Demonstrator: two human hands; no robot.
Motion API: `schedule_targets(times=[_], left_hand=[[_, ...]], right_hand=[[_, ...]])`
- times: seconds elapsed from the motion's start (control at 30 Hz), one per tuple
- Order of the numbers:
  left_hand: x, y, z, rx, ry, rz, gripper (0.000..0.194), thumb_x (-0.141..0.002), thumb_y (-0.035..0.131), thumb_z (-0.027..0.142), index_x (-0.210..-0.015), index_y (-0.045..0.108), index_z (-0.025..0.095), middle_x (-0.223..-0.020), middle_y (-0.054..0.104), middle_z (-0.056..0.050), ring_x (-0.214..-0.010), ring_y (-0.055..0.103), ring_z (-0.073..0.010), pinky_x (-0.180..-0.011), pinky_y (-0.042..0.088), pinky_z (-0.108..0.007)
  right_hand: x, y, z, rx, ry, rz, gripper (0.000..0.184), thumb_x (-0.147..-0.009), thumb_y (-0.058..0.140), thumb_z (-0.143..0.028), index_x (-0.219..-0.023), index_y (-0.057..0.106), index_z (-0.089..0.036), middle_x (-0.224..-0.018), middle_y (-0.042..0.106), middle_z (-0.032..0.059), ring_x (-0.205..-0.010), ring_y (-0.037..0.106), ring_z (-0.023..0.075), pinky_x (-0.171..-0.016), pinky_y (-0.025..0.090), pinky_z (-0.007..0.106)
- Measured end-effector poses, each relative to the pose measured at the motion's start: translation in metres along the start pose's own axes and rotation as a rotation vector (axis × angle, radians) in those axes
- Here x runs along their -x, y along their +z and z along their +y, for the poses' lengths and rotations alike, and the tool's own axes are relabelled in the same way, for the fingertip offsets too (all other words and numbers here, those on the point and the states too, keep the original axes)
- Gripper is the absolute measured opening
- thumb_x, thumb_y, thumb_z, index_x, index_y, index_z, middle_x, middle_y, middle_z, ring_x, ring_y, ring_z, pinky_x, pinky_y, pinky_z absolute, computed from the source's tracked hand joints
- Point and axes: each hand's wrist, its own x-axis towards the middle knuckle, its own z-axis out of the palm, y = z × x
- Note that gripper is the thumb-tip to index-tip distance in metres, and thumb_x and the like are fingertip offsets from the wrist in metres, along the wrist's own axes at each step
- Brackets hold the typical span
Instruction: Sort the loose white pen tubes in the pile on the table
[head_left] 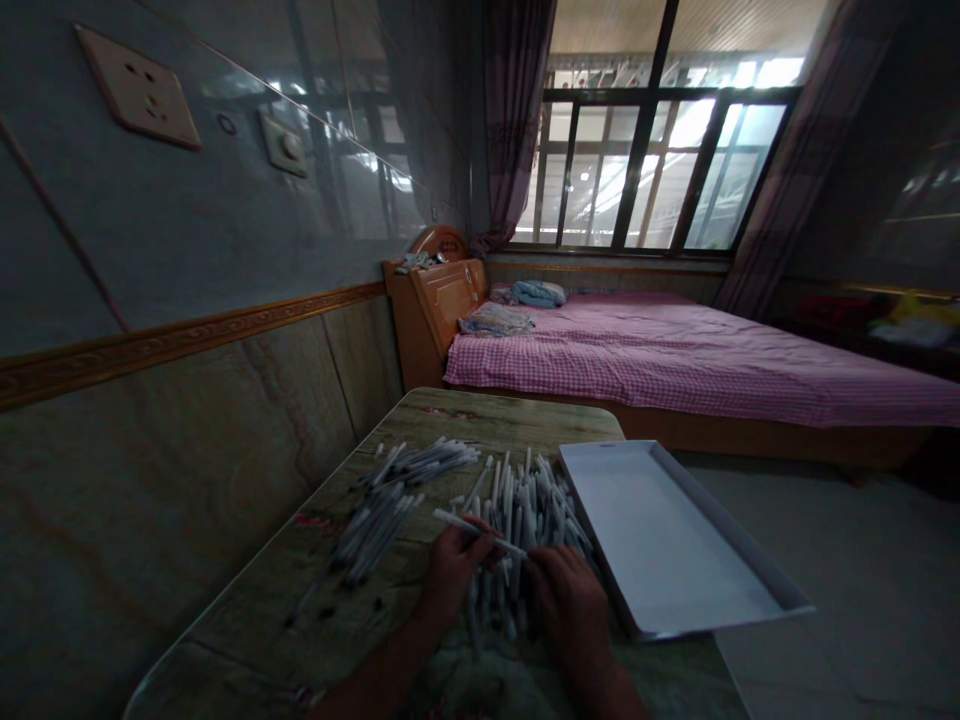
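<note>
My left hand (454, 572) grips a thin white plastic rod (478, 533), which lies across its fingers and points toward my right hand. My right hand (570, 600) rests at the near edge of a heap of similar white rods (525, 510), its fingertips among them and partly hidden. Further left on the printed tabletop (480, 420) lies a looser group of white rods with grey ends (379, 530). A shallow white rectangular tray (660, 530) sits to the right of my hands, overhanging the table edge. It looks bare inside.
A tiled wall with a wall socket (139, 98) runs along the table's left side. Beyond the table stands a bed with a pink checked sheet (675, 365) and a wooden headboard (439, 300). A curtained window (652, 150) is behind it, and tiled floor (847, 560) lies right.
</note>
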Motion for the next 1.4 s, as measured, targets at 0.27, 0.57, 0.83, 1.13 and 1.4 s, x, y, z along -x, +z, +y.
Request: schedule_targets(times=[0.27,0.57,0.83,1.13,1.4], left_hand=[[-0.021,-0.02,0.005,0.147,0.112,0.33,0.044,-0.06,0.082,0.053,-0.075,0.063,0.016,-0.068,0.069,0.0,-0.059,0.065,-0.0133,-0.054,0.053,-0.023],[-0.021,-0.027,0.013,-0.102,0.209,0.361,0.047,-0.069,0.068,0.065,-0.078,0.063,0.018,-0.065,0.062,0.002,-0.054,0.059,-0.0139,-0.048,0.049,-0.024],[-0.006,-0.015,0.002,-0.402,0.257,0.158,0.041,-0.078,0.06,0.061,-0.076,0.066,0.02,-0.062,0.06,0.002,-0.057,0.053,-0.0147,-0.056,0.045,-0.024],[0.009,-0.007,0.011,-0.333,0.21,-0.035,0.036,-0.076,0.065,0.055,-0.075,0.074,0.02,-0.081,0.072,-0.006,-0.085,0.065,-0.0249,-0.082,0.051,-0.033],[0.027,0.006,0.003,-0.242,0.113,-0.318,0.045,-0.072,0.065,0.065,-0.076,0.077,0.022,-0.1,0.074,-0.012,-0.097,0.067,-0.0296,-0.091,0.052,-0.039]], right_hand=[[0.0,-0.007,-0.003,0.043,0.059,-0.034,0.02,-0.097,0.049,-0.029,-0.087,0.066,-0.023,-0.083,0.063,0.0026,-0.078,0.061,0.0162,-0.07,0.046,0.025],[0.003,0.0,0.008,0.105,0.183,0.099,0.031,-0.092,0.042,-0.025,-0.114,0.064,-0.023,-0.096,0.069,0.0056,-0.086,0.067,0.0197,-0.075,0.052,0.03],[0.001,0.0,0.007,0.18,0.206,0.066,0.027,-0.092,0.046,-0.028,-0.11,0.065,-0.023,-0.096,0.071,0.0053,-0.085,0.069,0.0199,-0.073,0.053,0.03],[-0.003,-0.015,-0.013,-0.04,0.038,0.089,0.024,-0.098,0.043,-0.025,-0.102,0.066,-0.023,-0.087,0.068,0.0039,-0.08,0.067,0.0167,-0.072,0.052,0.026],[0.02,0.018,-0.025,-0.253,0.018,-0.091,0.04,-0.101,0.035,-0.042,-0.128,0.058,-0.025,-0.097,0.073,0.006,-0.087,0.07,0.0179,-0.077,0.054,0.024]])
